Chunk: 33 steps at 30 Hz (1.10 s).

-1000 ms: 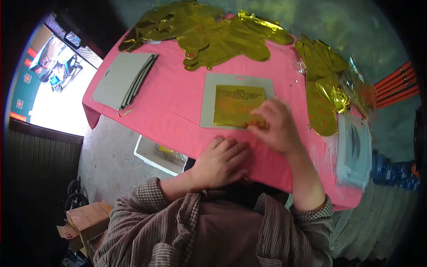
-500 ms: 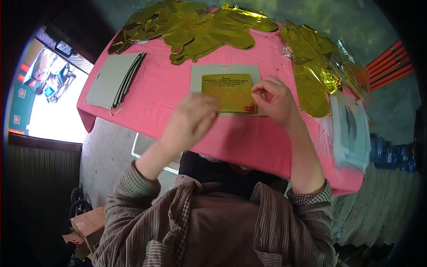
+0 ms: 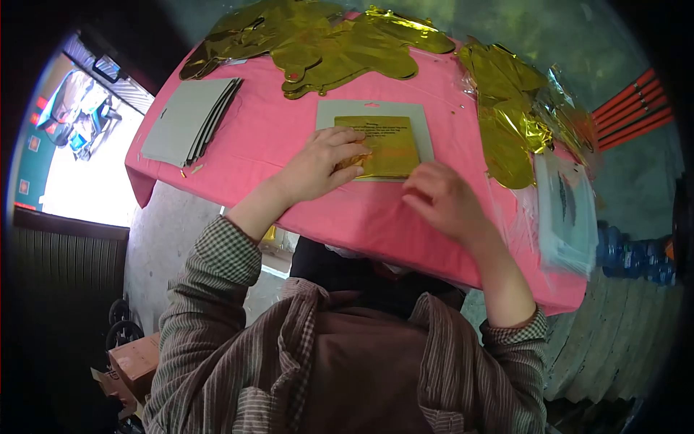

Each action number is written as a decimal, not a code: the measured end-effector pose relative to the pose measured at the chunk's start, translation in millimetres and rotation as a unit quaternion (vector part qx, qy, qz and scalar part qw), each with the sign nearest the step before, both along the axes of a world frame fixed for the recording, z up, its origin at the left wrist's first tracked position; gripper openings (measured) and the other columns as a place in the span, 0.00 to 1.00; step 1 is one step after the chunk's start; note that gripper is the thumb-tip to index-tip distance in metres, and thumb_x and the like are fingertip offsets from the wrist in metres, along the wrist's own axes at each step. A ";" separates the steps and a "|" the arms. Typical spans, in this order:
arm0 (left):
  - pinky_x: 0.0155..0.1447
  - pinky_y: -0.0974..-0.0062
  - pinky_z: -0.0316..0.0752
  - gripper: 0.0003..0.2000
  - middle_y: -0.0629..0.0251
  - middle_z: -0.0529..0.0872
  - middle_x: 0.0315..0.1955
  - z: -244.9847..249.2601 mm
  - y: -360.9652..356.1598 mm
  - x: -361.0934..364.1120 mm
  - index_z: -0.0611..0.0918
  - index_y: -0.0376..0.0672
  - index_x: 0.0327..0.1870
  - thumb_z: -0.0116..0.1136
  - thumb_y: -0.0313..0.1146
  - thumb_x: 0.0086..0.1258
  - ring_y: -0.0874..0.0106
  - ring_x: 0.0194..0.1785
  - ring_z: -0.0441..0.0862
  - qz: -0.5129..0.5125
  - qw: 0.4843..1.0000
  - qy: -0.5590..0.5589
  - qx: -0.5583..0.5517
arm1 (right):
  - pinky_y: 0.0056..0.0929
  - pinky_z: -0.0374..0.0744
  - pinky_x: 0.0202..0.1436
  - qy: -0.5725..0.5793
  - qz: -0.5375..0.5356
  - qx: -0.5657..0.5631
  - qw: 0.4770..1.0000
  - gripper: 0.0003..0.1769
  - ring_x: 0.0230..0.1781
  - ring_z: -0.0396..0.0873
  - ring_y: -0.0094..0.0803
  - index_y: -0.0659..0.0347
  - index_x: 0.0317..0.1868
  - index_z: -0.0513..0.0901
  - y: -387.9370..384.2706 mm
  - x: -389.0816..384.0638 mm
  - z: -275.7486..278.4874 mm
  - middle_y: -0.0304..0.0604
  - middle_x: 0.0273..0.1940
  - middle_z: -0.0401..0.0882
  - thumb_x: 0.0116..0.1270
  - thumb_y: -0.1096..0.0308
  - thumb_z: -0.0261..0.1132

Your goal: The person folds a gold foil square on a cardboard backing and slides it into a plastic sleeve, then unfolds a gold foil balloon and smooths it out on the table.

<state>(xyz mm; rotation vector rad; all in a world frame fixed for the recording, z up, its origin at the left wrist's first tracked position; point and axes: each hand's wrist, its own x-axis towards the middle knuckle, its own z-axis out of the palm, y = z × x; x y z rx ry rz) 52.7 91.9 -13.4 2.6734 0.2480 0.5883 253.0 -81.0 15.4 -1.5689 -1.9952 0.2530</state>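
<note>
A flat gold foil packet (image 3: pixel 394 148) with black printed text lies on a grey card (image 3: pixel 426 130) that has a hanging slot at its top edge. My left hand (image 3: pixel 329 163) rests over the packet's left side, palm down with fingers extended, covering part of the print. Just off the lower right corner of the card is my right hand (image 3: pixel 442 199), slightly blurred. Its fingers are loosely bent and apart from the thumb, and I see nothing between them.
A pink cloth (image 3: pixel 275 123) covers the table. Gold foil balloons (image 3: pixel 354 54) lie along its back, and more foil (image 3: pixel 506 116) on the right. A stack of grey cards (image 3: pixel 184 119) sits at left, clear plastic bags (image 3: pixel 564 217) at right. Blue bottles (image 3: pixel 636 257) stand beyond.
My left hand has come down and right onto the gold packet's left side. My right hand has pulled away from the packet's right edge, toward me.
</note>
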 end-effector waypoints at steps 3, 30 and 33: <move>0.66 0.60 0.63 0.16 0.56 0.76 0.57 0.2 -0.1 -0.3 0.80 0.43 0.52 0.59 0.38 0.65 0.56 0.62 0.69 0.003 1.000 0.006 -0.004 | 0.38 0.76 0.46 0.005 0.007 0.058 0.998 0.09 0.41 0.77 0.42 0.64 0.36 0.80 7.5 -28.0 -11.1 0.46 0.34 0.77 0.57 0.69 0.66; 0.72 0.60 0.54 0.20 0.60 0.68 0.66 -5.2 17.8 -9.2 0.74 0.50 0.63 0.51 0.36 0.70 0.59 0.69 0.61 -0.063 0.995 0.081 0.006 | 0.44 0.78 0.34 -0.121 0.018 -0.028 0.992 0.05 0.31 0.80 0.47 0.62 0.30 0.73 46.0 -72.9 -11.6 0.49 0.29 0.78 0.56 0.71 0.59; 0.71 0.59 0.55 0.21 0.60 0.67 0.66 -8.3 17.5 -9.7 0.72 0.51 0.65 0.52 0.38 0.70 0.59 0.69 0.61 -0.063 0.994 0.082 0.037 | 0.43 0.78 0.33 -0.135 0.026 -0.067 0.988 0.05 0.31 0.80 0.46 0.61 0.30 0.72 51.0 -69.8 -17.0 0.49 0.29 0.78 0.54 0.71 0.60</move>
